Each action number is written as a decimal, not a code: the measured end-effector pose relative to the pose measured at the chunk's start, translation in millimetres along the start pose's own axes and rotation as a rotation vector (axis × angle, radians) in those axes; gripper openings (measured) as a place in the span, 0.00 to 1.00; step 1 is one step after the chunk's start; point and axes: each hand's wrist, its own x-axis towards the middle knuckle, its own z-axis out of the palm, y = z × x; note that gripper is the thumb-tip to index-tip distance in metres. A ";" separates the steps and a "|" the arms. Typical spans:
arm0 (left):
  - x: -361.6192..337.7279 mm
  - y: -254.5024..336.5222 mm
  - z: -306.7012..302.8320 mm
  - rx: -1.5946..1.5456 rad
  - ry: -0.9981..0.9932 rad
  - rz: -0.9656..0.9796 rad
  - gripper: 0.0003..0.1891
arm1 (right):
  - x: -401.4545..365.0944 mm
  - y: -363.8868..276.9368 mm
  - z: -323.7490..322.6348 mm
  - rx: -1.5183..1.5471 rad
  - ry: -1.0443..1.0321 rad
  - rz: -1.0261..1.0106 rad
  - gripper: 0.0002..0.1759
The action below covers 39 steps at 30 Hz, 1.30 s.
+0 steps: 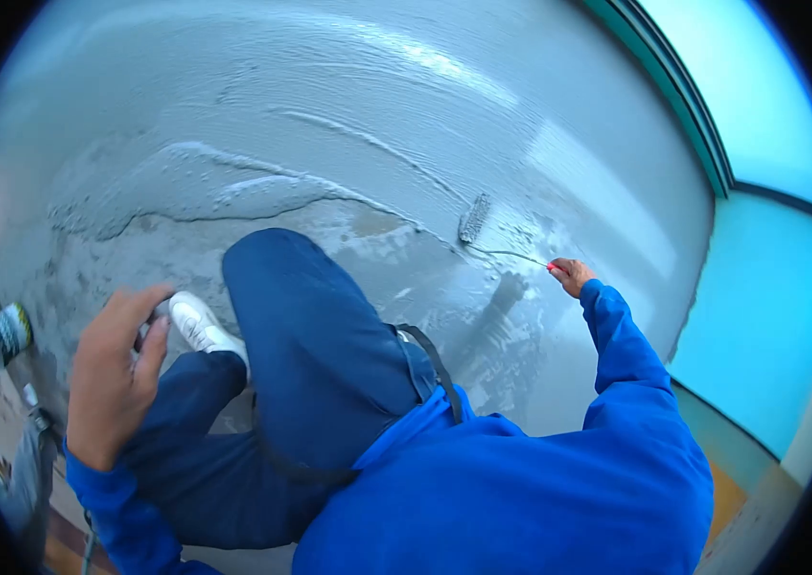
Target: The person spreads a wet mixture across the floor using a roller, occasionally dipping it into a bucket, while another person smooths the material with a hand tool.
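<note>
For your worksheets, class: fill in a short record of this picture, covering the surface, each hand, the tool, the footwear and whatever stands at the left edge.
surface: grey floor, wet and glossy, with ridges in the coating
right hand: closed on the thin handle of the roller
tool: roller, head resting on the floor
left hand: open, fingers loosely curled, holding nothing, beside the shoe
footwear: white shoe
clothing: blue sleeves and trousers
left edge: two tins

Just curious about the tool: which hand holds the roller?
The right hand, outstretched, grips the thin-handled grey paint roller on the wet grey floor; the left hand is empty beside the white shoe.
</note>
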 end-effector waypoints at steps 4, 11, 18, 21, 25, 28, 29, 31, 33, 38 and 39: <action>-11.7 -5.3 -3.4 -0.022 0.068 -0.027 0.12 | 62.6 -105.9 -7.3 -0.002 0.023 -0.281 0.18; -29.7 -14.0 -8.9 -0.028 0.143 -0.016 0.12 | 123.4 -369.6 -9.4 -0.087 0.021 -0.516 0.19; -49.6 -24.9 -11.4 -0.035 0.208 -0.061 0.13 | 116.2 -537.5 -25.7 -0.165 0.072 -0.712 0.20; -57.1 -31.5 -15.6 -0.043 0.226 -0.085 0.12 | 104.5 -568.5 -42.3 -0.215 0.100 -0.738 0.19; -65.5 -41.4 -20.5 -0.022 0.251 -0.118 0.12 | 111.1 -587.6 -73.7 -0.216 0.178 -0.743 0.16; -71.0 -48.0 -23.8 0.003 0.232 -0.120 0.13 | 162.2 -561.8 -112.1 -0.289 0.219 -0.777 0.19; -73.6 -49.5 -25.3 0.005 0.217 -0.129 0.13 | 189.7 -544.5 -123.6 -0.306 0.202 -0.817 0.20; -79.5 -51.3 -28.7 0.008 0.183 -0.149 0.13 | 216.4 -519.8 -146.1 -0.354 0.168 -0.850 0.22; -84.9 -48.5 -33.9 0.030 0.163 -0.160 0.14 | 218.4 -518.0 -152.9 -0.376 0.140 -0.787 0.22; -91.9 -48.4 -32.9 0.104 0.088 -0.145 0.16 | 242.4 -579.2 -109.1 -0.389 0.083 -0.880 0.22; -93.5 -49.4 -32.5 0.120 0.087 -0.139 0.17 | 237.5 -605.1 -94.5 -0.398 0.086 -0.893 0.21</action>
